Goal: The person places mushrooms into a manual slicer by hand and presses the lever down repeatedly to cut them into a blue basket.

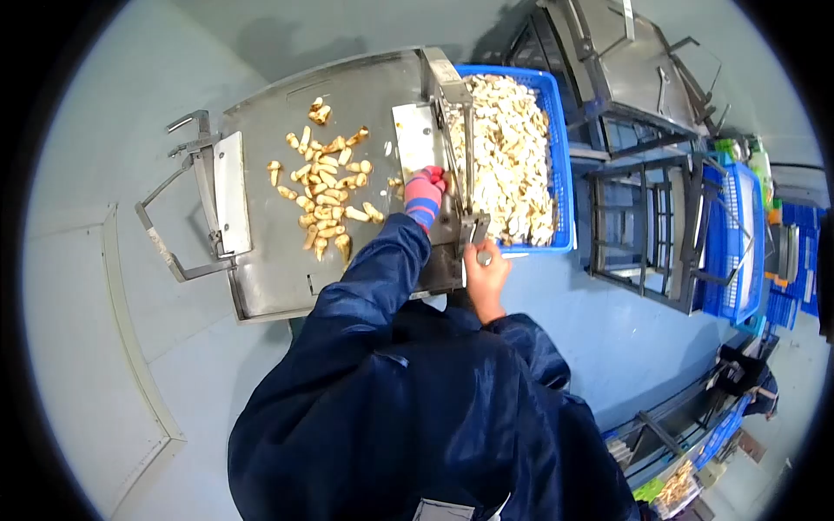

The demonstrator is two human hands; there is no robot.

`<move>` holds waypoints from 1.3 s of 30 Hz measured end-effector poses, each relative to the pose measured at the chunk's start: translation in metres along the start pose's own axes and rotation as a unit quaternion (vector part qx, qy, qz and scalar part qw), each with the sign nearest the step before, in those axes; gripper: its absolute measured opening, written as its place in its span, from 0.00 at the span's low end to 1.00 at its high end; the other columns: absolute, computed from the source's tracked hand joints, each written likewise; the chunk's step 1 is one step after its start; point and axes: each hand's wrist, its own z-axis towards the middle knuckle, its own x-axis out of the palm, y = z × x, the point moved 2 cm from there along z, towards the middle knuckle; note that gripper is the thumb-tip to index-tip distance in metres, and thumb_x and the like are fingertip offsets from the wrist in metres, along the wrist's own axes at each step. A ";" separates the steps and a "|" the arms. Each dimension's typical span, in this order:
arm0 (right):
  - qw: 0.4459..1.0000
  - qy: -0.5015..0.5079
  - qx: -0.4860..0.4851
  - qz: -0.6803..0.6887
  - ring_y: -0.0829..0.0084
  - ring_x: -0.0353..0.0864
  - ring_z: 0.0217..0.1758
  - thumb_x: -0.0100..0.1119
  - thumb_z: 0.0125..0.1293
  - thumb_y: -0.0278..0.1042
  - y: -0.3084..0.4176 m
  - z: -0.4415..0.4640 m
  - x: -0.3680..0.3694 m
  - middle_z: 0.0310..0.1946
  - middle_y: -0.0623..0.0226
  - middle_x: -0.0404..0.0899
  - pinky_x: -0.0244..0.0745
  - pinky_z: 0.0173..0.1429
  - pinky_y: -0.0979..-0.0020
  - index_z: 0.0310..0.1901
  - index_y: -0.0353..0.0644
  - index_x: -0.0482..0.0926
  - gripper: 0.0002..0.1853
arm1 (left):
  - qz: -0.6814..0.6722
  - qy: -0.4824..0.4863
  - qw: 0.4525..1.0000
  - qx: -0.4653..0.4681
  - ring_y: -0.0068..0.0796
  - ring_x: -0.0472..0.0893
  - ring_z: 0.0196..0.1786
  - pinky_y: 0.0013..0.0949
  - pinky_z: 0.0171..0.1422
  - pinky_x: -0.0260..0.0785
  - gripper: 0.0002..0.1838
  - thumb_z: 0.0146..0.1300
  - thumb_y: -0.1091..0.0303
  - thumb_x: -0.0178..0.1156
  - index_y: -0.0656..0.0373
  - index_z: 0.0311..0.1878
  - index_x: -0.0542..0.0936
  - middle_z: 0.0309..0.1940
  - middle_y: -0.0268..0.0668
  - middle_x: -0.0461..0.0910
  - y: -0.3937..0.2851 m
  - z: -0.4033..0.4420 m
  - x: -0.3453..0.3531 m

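left hand in pink-and-blue striped glove: curled, hold unclear. bare right hand: grips grey metal handle. brown-and-cream mushrooms: lie on grey steel desk.

Wears a loose, shiny navy jacket with long, creased sleeves and a pale rectangular patch, plus a pink glove with blue stripes on the left hand.

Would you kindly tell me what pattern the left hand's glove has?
The glove is pink with blue stripes; the head view shows it best.
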 end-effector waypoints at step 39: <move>0.999 -0.005 -0.053 0.005 0.63 0.66 0.13 0.58 0.55 0.28 -0.056 -0.013 0.015 0.11 0.55 0.66 0.61 0.21 0.65 0.18 0.37 0.69 0.12 | -0.205 0.050 0.968 -0.132 0.25 0.77 0.29 0.26 0.36 0.69 0.07 0.55 0.77 0.55 0.62 0.38 0.77 0.25 0.35 0.78 -0.061 -0.009 0.002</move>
